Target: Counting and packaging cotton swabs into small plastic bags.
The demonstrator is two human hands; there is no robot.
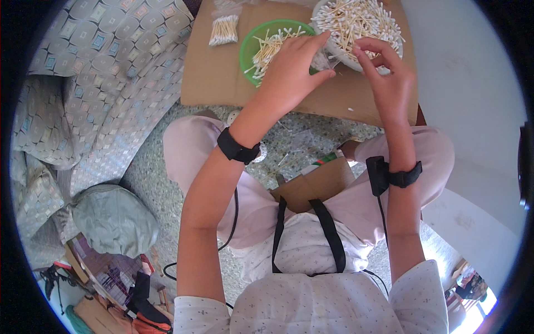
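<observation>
Over the green bowl (pixel 245 47), my left hand (pixel 297 64) has its thumb and forefinger apart around a small clear plastic bag (pixel 324 60). The other fingers of that hand are hidden. Cotton swabs (pixel 270 47) lie loose in the green bowl. At the edge of the white bowl (pixel 361 65), my right hand (pixel 388 69) has its thumb and forefinger closed together; whatever they pinch is too small to tell. A big heap of cotton swabs (pixel 356 25) fills the white bowl.
A filled packet of swabs (pixel 224 30) lies left of the green bowl on the cardboard-topped surface (pixel 211 83). Patterned fabric (pixel 111 67) hangs at the left. Below it sits a grey-green covered bundle (pixel 114 220). A pale wall (pixel 461 83) stands at the right.
</observation>
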